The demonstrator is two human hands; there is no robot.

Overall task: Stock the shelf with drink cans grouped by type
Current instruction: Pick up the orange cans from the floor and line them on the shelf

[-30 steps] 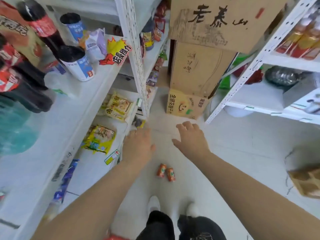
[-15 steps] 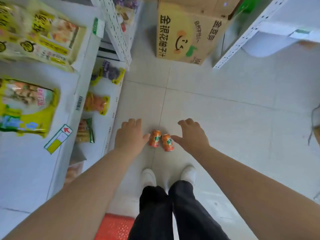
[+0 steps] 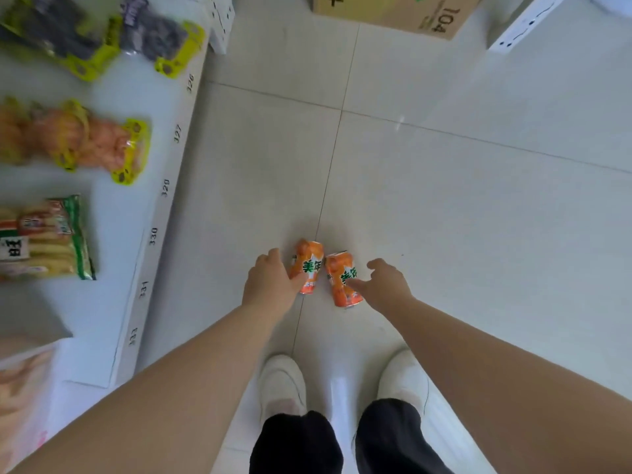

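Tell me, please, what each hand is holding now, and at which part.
Neither can is lifted. The left hand touches the left orange can at its side; the right hand touches the right orange can likewise. Full grip cannot be told.

Two orange drink cans (image 3: 309, 266) (image 3: 342, 280), green lettering, standing side by side on floor

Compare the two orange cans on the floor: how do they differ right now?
The left orange can sits beside the left hand, whose fingers touch its side; the right orange can meets the right hand. The left can lies farther from the shoes. Both share the same orange label and stand on the tile floor.
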